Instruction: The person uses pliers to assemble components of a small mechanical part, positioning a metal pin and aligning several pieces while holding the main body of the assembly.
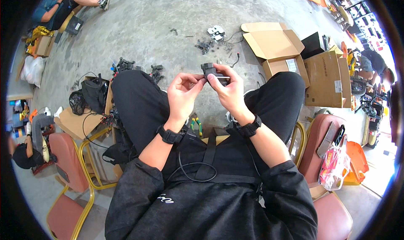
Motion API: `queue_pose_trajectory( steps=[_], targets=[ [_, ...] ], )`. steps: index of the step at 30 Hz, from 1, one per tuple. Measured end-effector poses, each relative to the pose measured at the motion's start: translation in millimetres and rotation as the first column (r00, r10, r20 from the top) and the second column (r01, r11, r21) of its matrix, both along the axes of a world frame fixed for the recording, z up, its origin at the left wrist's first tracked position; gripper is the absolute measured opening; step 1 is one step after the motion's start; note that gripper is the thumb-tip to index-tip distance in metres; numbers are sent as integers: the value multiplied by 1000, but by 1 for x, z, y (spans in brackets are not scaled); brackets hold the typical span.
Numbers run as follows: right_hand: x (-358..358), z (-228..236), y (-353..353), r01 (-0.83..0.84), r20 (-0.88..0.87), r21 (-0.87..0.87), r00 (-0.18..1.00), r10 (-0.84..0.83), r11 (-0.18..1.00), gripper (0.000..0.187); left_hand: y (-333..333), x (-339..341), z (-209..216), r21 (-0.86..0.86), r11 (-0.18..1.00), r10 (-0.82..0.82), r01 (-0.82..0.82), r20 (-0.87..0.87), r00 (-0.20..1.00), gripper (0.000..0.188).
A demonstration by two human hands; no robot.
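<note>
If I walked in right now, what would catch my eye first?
Most likely the two hands raised over the lap at the centre: the left hand and the right hand pinch a small black plastic part between their fingertips. Next, the open cardboard box on the grey floor to the upper right, and the scatter of small black parts just left of it.

One head-worn fisheye looks steeply down, close over lap and concrete floor (168, 25).

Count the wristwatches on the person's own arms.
2. One black watch sits on the left wrist, the other black watch on the right wrist. Both are in plain sight.
</note>
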State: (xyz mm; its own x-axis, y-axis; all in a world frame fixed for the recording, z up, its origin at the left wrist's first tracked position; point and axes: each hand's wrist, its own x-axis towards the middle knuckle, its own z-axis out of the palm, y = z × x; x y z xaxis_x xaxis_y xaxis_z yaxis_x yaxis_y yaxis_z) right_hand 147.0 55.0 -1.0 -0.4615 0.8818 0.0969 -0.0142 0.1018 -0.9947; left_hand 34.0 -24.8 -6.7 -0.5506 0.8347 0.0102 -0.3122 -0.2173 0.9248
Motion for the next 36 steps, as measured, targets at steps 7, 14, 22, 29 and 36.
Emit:
queue_pose_trajectory(
  steps=[7,14,22,29,36],
  targets=[
    [2,-2,6,-77,56,-147,995,86,986,34,-1,-1,-3,-16,1000,13,-13,-10,1000,15],
    [8,-5,12,-236,-306,-568,950,64,788,31,2,-6,5,-1,997,-76,83,403,912,14],
    [7,8,2,-503,-596,-713,802,-45,489,37,0,-4,1,44,987,-158,152,199,967,16],
    [7,5,0,-569,-627,-677,778,40,466,37,-5,5,8,135,989,98,-61,-291,952,22],
    [7,-1,0,-608,-647,-645,757,93,462,35,-5,5,5,237,971,131,-27,-436,890,21]
  ],
)
